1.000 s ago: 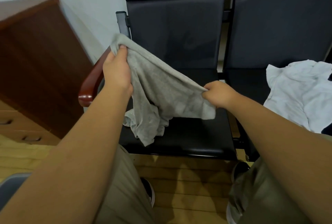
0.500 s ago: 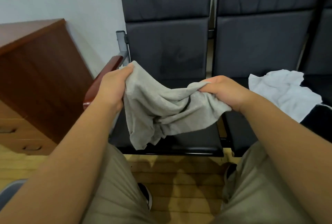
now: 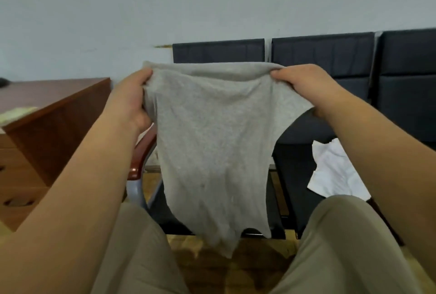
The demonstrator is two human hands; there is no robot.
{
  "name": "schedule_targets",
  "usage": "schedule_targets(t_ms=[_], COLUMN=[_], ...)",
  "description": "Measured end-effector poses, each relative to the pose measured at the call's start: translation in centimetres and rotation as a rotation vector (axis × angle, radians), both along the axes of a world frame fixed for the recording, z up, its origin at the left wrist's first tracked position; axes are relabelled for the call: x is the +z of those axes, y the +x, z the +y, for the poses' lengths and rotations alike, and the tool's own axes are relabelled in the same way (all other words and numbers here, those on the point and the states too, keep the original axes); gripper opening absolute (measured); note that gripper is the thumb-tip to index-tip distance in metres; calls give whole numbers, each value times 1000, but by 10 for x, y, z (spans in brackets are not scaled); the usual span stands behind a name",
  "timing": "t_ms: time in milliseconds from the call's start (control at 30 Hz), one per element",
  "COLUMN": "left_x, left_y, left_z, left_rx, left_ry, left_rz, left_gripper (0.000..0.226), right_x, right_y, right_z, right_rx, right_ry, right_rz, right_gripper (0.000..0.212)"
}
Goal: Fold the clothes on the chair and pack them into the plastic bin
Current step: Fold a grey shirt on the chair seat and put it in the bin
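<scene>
Raised well above where it sagged half a second ago, the soft grey knit garment (image 3: 212,142) now hangs spread out in front of the person instead of bunched low over the seat. At its top left corner the left hand (image 3: 132,102) grips the cloth with curled fingers, and the right hand (image 3: 304,86) pinches the top right corner, so the upper edge stretches between them. Its lower edge dangles free above the black padded chair (image 3: 295,175). On the next seat to the right lies a crumpled white cloth (image 3: 335,171). A reddish-brown wooden cabinet (image 3: 52,124) stands at the left.
</scene>
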State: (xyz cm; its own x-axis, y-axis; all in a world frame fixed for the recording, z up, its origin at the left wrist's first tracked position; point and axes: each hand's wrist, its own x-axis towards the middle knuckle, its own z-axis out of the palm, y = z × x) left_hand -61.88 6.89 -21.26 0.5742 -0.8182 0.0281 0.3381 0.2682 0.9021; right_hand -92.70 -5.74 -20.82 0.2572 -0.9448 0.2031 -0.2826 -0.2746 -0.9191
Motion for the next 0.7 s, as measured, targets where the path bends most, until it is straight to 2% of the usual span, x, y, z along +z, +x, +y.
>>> schedule_targets(t_ms=[100,233,400,567,700], left_x=[5,-20,-97,-154,-171], left_y=[7,19,60,103,116], left_z=[-3,-16,-49,-78,-96], left_rx=[34,117,119,189,197], left_ry=[39,127,240,387,431], left_rz=[-80,-183,-186,-228,-248], left_gripper=[29,19,38,70,62], right_x=[9,-11,-72,-121,-138], right_y=[-5,-6,2,16,30], right_z=[-7,-23,-56,-83,-101], right_rx=[-46,-61,-40,-80,-191], right_ry=[-160,-237,-260,-227,-248], right_rz=[165,380,653,796,843], right_gripper=[36,26,16,26,47])
